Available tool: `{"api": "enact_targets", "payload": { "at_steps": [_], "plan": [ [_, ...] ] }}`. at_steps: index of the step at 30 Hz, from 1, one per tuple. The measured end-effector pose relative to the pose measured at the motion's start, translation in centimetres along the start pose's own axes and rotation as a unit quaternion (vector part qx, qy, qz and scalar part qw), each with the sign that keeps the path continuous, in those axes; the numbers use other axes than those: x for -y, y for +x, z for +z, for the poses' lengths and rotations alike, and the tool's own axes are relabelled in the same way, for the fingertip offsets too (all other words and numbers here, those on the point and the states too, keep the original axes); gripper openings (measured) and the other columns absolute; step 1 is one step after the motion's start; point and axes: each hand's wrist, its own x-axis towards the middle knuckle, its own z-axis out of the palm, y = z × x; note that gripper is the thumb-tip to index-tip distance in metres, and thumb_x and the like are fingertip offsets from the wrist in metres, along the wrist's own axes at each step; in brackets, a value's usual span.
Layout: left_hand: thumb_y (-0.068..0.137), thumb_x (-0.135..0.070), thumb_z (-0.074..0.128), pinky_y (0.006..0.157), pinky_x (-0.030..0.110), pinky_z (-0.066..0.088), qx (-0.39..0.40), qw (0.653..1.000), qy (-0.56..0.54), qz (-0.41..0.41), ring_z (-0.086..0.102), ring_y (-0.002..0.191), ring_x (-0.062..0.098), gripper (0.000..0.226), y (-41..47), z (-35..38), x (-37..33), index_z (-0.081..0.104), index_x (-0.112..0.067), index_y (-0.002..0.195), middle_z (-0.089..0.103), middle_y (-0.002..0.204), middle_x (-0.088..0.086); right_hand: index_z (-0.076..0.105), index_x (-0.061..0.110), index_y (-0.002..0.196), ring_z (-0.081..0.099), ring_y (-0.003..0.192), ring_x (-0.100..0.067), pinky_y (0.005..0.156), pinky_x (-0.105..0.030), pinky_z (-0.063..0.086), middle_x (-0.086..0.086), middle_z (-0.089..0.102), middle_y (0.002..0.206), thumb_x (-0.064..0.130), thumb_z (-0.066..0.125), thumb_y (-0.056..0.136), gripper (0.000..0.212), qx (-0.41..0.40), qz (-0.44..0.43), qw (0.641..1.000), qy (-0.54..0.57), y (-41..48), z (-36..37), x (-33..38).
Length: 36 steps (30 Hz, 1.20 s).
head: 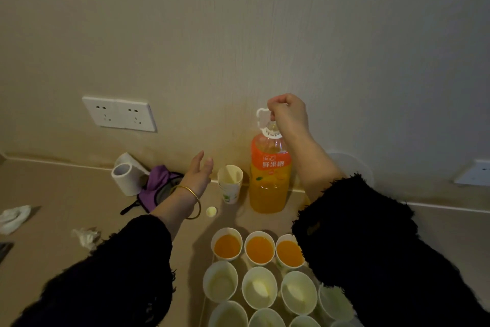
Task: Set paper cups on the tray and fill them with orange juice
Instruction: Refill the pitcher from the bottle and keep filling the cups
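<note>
On my remote feed a beige counter (53, 194) meets a plain wall. Crumpled tissue (14, 218) lies at nine o'clock in the view, with a smaller wad (86, 236) toward eight o'clock and a white double wall socket (119, 114) up at ten o'clock. Below the socket, white paper rolls (126, 178) sit on the counter just beside a purple cloth (156, 183) heaped over something black. The wearer's left hand (197, 177), with a gold bangle (189, 202) at the wrist and a fuzzy black sleeve (119, 273) behind it, hovers open above the counter, fingers straight and together, holding nothing. At the hand's five o'clock a small pale cap (211, 212) lies flat on the counter. At its three o'clock, near the fingertips but apart from them, a short stack of paper cups (230, 183) stands upright. Just beside the stack, at its three o'clock, the orange juice bottle (270, 175) stands upright on the counter near the wall, juice showing below its orange label. The right hand (287, 112) is at the bottle's twelve o'clock, fingers curled round the white carry handle (258, 117) at the neck. At the bottle's six o'clock a row of three filled cups (259, 248) holds orange juice, and at six o'clock of that row the empty cups (259, 287) stand packed rim to rim, the right sleeve covering some. I cannot make out what they stand on. A second socket (474, 173) shows at three o'clock in the view.
</note>
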Motion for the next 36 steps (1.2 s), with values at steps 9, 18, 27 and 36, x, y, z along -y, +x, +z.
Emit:
{"api": "enact_targets", "payload": {
  "at_steps": [9,18,27,36],
  "plan": [
    [0.099,-0.047,0.025,0.104,0.039,0.029,0.03,0.996,-0.086,-0.018,0.045,0.127,0.028,0.052,0.2,1.9,-1.0,0.018,-0.029,0.148,0.043,0.143,0.009,0.059,0.019,0.097,0.062,0.082,-0.02,0.072,-0.033,0.052,-0.004,0.066,0.095,0.032,0.05,0.093,0.016,0.013,-0.02,0.986,-0.164,-0.9,-0.9,-1.7],
    [0.096,-0.056,0.026,0.107,0.043,0.03,0.058,0.97,-0.228,-0.064,0.051,0.118,0.029,0.056,-1.9,2.9,-1.1,0.025,-0.029,0.146,0.053,0.133,0.01,0.068,0.012,0.108,0.05,0.106,-0.022,0.089,-0.04,0.046,-0.006,0.065,0.104,0.033,0.041,0.098,0.035,-0.012,-0.149,0.91,-0.387,-4.2,-1.6,-4.9],
    [0.095,-0.056,0.029,0.107,0.046,0.033,0.037,0.965,-0.254,-0.058,0.055,0.113,0.029,0.056,-5.5,5.7,-0.7,0.039,-0.022,0.139,0.058,0.123,0.01,0.055,0.013,0.125,0.05,0.115,-0.019,0.099,-0.033,0.042,-0.004,0.056,0.125,0.031,0.045,0.099,0.034,-0.06,-0.093,0.949,-0.295,-4.0,-8.0,-7.4],
    [0.097,-0.052,0.027,0.097,0.041,0.037,-0.036,0.942,-0.303,-0.139,0.056,0.105,0.028,0.051,-8.2,9.3,2.7,0.048,-0.014,0.124,0.06,0.112,0.012,0.038,0.001,0.138,0.043,0.125,-0.038,0.105,-0.047,0.035,-0.022,0.045,0.135,0.056,0.04,0.092,0.071,-0.085,0.162,0.957,-0.224,-3.7,-16.2,-17.9]
  ]
}}
